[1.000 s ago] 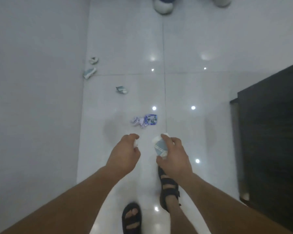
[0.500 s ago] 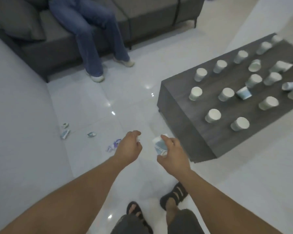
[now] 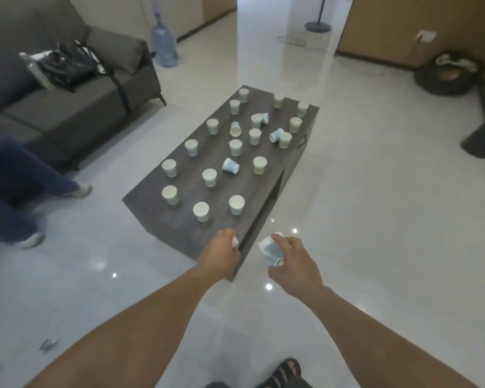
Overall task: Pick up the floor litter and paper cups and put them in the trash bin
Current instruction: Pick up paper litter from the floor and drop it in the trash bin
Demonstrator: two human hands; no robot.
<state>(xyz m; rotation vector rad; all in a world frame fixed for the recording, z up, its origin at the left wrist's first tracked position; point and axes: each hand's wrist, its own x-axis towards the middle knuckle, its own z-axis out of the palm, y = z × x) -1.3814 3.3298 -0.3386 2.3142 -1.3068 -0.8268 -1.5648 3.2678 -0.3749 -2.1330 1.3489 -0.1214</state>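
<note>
Both hands are loaded, so the step in hand looks like the carry to the bin. The left hand point(image 3: 221, 256) is curled into a loose fist round a white scrap point(image 3: 235, 241). The right hand point(image 3: 296, 261) pinches a crushed paper cup point(image 3: 270, 250) between thumb and fingertips. Both hang in the air just off the near corner of the low table point(image 3: 179, 219), the left hand over the corner and the right over the floor beside it.

To do it well, I would hold both grips firm enough that nothing drops on the way and pass along the right edge of the table. Swinging across the top risks knocking the paper cups point(image 3: 201, 211) that stand there, roughly 20 of them, with a few on their sides. Those, and the floor litter point(image 3: 48, 344) at the lower left, are left for later trips. It would help to release each hand only once it is right over the bin's mouth.

The bin itself is hard to settle. A black sack point(image 3: 443, 79) with pale stuff at its top sits by the far right wall and is my best guess. A second dark shape point(image 3: 482, 138) is cut by the right edge.

Most of the scrap is hidden inside the fist. Whether the right hand holds 1 cup or more I cannot tell. The floor litter is a blur. A seated person's legs point(image 3: 25, 180) run off the left edge.
</note>
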